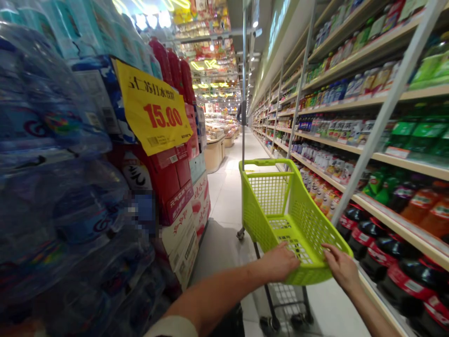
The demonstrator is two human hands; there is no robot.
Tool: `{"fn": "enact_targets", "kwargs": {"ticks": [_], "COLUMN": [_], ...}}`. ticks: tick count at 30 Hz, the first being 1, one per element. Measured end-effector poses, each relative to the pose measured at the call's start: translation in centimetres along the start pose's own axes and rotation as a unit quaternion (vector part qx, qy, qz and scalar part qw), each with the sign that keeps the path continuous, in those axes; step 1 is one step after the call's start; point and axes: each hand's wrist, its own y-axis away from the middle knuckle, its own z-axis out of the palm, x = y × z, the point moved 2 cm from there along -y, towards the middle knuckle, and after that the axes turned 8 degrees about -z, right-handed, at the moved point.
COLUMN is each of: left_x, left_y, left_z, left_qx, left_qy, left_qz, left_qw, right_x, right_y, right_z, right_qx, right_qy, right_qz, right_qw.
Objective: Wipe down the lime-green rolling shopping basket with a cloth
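A lime-green plastic shopping cart (305, 231) stands in the aisle in front of me, and no goods show in its basket. My left hand (282, 262) is closed over the near rim at its left side, with the fingertips reaching inside. At the near right corner, my right hand (339, 266) grips the rim with its fingers bent over the edge. A tall metal pole (243, 84) rises from the cart's far left corner. Beneath the basket a dark wheeled frame (286, 304) is partly visible.
Shelves (375, 100) of bottled drinks line the right side, with large cola bottles (400, 267) low down. Close on the left are stacked water bottles (70, 206), drink cartons (178, 206) and a yellow price sign (154, 110). A tiled floor (224, 187) runs ahead toward wooden display counters (214, 154).
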Motion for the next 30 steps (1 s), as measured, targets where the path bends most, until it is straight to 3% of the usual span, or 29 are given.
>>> {"fn": "enact_targets", "kwargs": {"ticks": [2,4,7,11,13,18,20,24,26,30], "left_x": [1.5,1.5,-2.0,-8.9,-9.9,-9.0,-11.1,-17.0,-17.2,-14.0], "left_y": [-1.4,-2.2,-2.2,-1.6,-1.7,-1.0,0.3,3.1,3.3,1.8], "left_z": [0.4,0.2,-1.1,-2.6,-2.3,-1.8,-3.0,-6.0,-6.1,-4.5], "left_qx": [0.027,0.047,0.046,0.032,0.031,0.059,0.056,0.099,0.111,0.092], "left_qy": [-0.005,-0.006,-0.001,0.005,0.006,0.021,0.002,-0.045,-0.042,-0.023], "left_qz": [0.032,0.065,0.032,-0.175,-0.185,-0.144,-0.145,-0.238,-0.244,-0.147], "left_qw": [0.999,0.997,0.998,0.984,0.982,0.988,0.988,0.965,0.963,0.985], "right_x": [0.2,-0.4,-1.9,-3.8,-4.9,-6.6,-6.1,-5.1,-5.5,-6.6], "right_y": [-0.6,-0.1,2.4,4.7,4.3,2.4,2.1,1.8,1.2,0.0], "right_z": [-0.7,-0.9,-0.7,-0.3,0.4,2.7,2.6,1.4,1.2,1.7], "right_qx": [-0.010,-0.015,-0.050,-0.069,-0.048,-0.019,-0.021,-0.044,-0.047,-0.072], "right_qy": [0.009,-0.001,-0.006,0.062,0.104,0.178,0.196,0.206,0.209,0.192], "right_qz": [-0.003,-0.020,-0.056,-0.070,-0.045,-0.038,-0.049,-0.042,-0.017,-0.007], "right_qw": [1.000,1.000,0.997,0.993,0.992,0.983,0.979,0.977,0.977,0.979]}}
